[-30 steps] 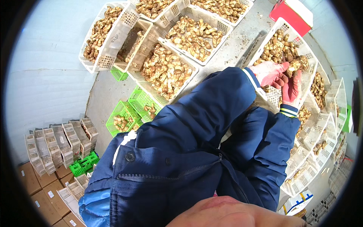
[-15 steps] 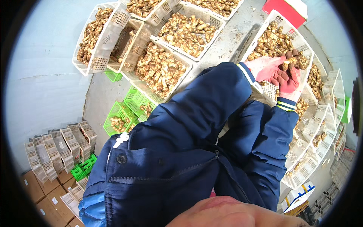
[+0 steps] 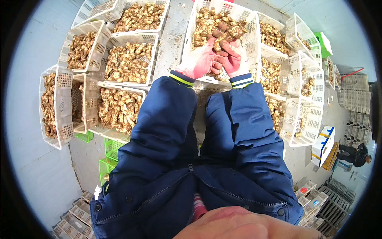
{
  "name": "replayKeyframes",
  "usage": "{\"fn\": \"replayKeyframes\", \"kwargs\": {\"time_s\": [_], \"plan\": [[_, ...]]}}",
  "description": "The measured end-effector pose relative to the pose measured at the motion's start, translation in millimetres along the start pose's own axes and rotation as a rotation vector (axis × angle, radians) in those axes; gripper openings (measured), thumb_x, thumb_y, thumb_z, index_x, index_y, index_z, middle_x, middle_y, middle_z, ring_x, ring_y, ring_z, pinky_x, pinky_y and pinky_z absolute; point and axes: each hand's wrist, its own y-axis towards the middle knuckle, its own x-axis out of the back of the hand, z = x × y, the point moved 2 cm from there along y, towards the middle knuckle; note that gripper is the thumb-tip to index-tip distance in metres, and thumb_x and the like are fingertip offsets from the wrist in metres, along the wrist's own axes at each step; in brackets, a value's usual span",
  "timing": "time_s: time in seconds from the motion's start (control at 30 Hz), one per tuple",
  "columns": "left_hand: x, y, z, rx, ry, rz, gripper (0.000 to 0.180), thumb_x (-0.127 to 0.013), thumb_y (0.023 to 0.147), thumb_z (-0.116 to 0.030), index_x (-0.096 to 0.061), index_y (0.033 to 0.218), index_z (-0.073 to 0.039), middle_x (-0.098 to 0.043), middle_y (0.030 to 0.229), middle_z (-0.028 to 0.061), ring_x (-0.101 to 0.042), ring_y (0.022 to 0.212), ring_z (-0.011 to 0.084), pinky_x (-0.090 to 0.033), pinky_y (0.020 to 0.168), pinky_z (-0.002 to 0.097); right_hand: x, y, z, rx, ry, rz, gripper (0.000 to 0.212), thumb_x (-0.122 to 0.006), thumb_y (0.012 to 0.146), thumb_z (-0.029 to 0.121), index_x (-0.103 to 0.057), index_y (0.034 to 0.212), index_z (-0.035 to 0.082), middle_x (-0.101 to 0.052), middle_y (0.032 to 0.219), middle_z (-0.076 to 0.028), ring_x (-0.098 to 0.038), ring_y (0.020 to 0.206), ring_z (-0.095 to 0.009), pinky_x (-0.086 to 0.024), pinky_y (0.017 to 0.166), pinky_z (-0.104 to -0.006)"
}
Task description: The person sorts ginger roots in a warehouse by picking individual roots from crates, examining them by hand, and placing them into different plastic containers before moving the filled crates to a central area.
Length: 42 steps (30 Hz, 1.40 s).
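Note:
Both my hands wear pink gloves with dark, soiled fingertips and meet above the near end of a white plastic crate point(image 3: 254, 44). My left hand point(image 3: 202, 63) is curled, its fingers closed at the base of a brown and white mushroom point(image 3: 219, 43). On the other side, my right hand point(image 3: 234, 60) also closes around this mushroom, its fingers touching those of the left. Just beyond them lie heaped mushrooms point(image 3: 207, 24) in the same crate, some with broad dark caps. My palms and fingers partly hide the held mushroom.
White crates of mushrooms point(image 3: 123, 65) stand at left, one tilted crate point(image 3: 63, 107) among them. More part-filled crates point(image 3: 304, 81) line the right. Green baskets point(image 3: 113, 149) sit lower left. A white and blue box point(image 3: 323, 145) and another person point(image 3: 356, 154) are far right.
My view has swung to the right, so the crates appear further left and my hands nearer the middle. Both hands stay together over the same crate, with a mushroom between them.

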Motion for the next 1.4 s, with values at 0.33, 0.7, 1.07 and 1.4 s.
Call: {"fn": "replayKeyframes", "kwargs": {"time_s": [0.33,0.7,1.07,1.4], "plan": [[12.8,-12.4,-2.0,-0.057,-0.161,0.210,0.045,-0.041,0.090,-0.044,-0.054,0.103,-0.003,-0.063,0.086,0.0089,-0.061,0.074,0.0186,-0.047,0.062,0.0283,-14.3,-0.6,-11.6,0.021,-0.057,-0.081,0.040,-0.048,0.087,0.011,-0.039,0.125,0.010,-0.053,0.113,-0.014,-0.055,0.098,-0.026,-0.047,0.084,-0.0389],[15.3,-7.8,1.6,-0.110,-0.100,-0.019,0.034,-0.045,0.090,-0.038,-0.053,0.101,-0.007,-0.061,0.090,0.0118,-0.060,0.077,0.0192,-0.049,0.066,0.0282,-5.7,-3.6,-12.5,-0.106,0.010,-0.148,0.031,-0.052,0.087,0.018,-0.046,0.114,0.004,-0.052,0.116,-0.017,-0.059,0.092,-0.031,-0.052,0.074,-0.0405],[14.9,-10.2,2.2,-0.124,0.094,-0.163,0.047,-0.038,0.089,-0.050,-0.053,0.094,-0.006,-0.057,0.076,0.0041,-0.053,0.062,0.0142,-0.043,0.055,0.0249,-22.0,0.0,-12.2,-0.084,0.002,-0.157,0.036,-0.051,0.086,0.009,-0.044,0.121,0.009,-0.057,0.108,-0.011,-0.059,0.089,-0.020,-0.051,0.073,-0.0328],[-3.0,-19.1,-5.0,0.033,0.057,-0.341,0.053,-0.033,0.085,-0.062,-0.051,0.069,-0.015,-0.038,0.052,-0.0049,-0.028,0.039,0.0099,-0.021,0.039,0.0234,-23.3,-0.7,-15.9,0.026,0.109,0.017,0.047,-0.049,0.085,0.002,-0.034,0.129,0.006,-0.051,0.117,-0.009,-0.055,0.097,-0.018,-0.050,0.076,-0.0295]]}}
